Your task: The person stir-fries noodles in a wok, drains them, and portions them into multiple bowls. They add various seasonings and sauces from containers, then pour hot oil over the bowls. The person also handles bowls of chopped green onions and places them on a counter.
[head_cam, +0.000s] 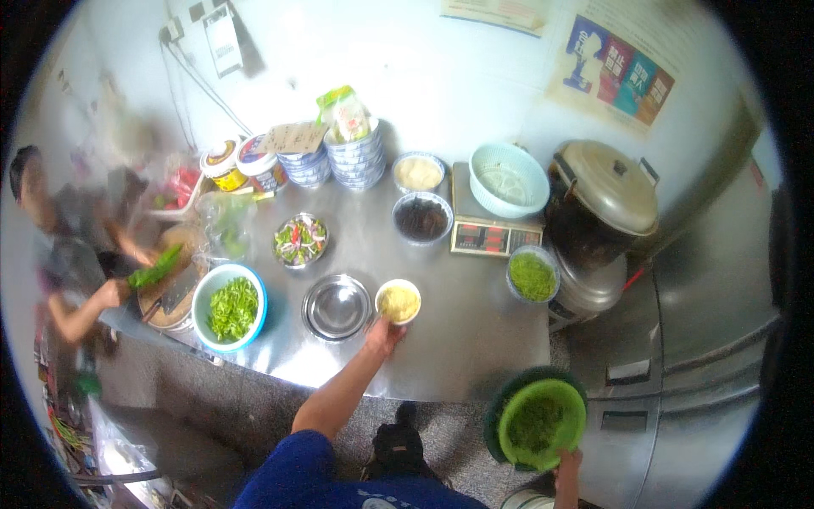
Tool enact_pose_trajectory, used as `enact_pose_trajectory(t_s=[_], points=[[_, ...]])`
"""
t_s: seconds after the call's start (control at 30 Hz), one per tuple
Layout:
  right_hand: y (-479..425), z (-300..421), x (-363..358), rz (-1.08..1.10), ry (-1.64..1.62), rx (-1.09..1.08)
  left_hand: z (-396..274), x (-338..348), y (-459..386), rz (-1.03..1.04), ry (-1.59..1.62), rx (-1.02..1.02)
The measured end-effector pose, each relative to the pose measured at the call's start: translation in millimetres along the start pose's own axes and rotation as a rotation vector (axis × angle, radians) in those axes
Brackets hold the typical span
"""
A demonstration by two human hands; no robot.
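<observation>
My left hand [385, 336] grips the near side of a small white bowl of pale yellow minced food [399, 301] on the steel table. Just left of it sits a stack of metal bowls [336, 308]. At the lower right my right hand [568, 463] holds the rim of a green plastic basin [573, 413] with dark green bits inside; a darker green basin shows around it. Farther back stand a metal bowl of chopped mixed vegetables [300, 240], a bowl of dark food [422, 218] and a bowl of shredded greens [533, 276].
A light blue basin of cut greens [230, 306] is at the table's left. Beyond it a co-worker [82, 235] holds leafy greens over a round chopping board [166, 310] with a cleaver. A scale [496, 237] bearing a plastic basket and a large lidded pot [601, 184] stand at the right.
</observation>
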State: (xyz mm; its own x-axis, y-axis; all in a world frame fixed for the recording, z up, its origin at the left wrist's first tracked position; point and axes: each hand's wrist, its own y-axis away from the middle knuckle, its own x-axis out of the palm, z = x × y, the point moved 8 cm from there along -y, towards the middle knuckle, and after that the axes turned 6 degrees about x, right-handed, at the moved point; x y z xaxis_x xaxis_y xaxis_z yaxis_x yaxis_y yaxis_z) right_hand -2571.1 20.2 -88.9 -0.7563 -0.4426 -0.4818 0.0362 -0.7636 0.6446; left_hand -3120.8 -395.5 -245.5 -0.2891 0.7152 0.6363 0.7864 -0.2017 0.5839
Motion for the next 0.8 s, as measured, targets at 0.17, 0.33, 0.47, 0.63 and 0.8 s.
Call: enact_pose_trajectory(t_s=[0.17,0.33,0.47,0.63,0.8], points=[[-73,-210,-180,-0.027,-0.330,-0.121,-45,-35,-102,-0.089,0.310,0.079],[148,-278,-174,-0.276,-0.555,-0.035,-71,22,-111,0.301,-0.242,0.094],[231,-386,-205,-0.490,-0.515,0.125,127,73,71,0.436,-0.417,-0.335],[276,-502,-200,-0.473,-0.410,0.349,365,16,488,0.967,-0.934,-0.951],[413,-602,-271,-0.674,-0.502,0.289,502,-45,768,1.722,-1.274,-0.712]])
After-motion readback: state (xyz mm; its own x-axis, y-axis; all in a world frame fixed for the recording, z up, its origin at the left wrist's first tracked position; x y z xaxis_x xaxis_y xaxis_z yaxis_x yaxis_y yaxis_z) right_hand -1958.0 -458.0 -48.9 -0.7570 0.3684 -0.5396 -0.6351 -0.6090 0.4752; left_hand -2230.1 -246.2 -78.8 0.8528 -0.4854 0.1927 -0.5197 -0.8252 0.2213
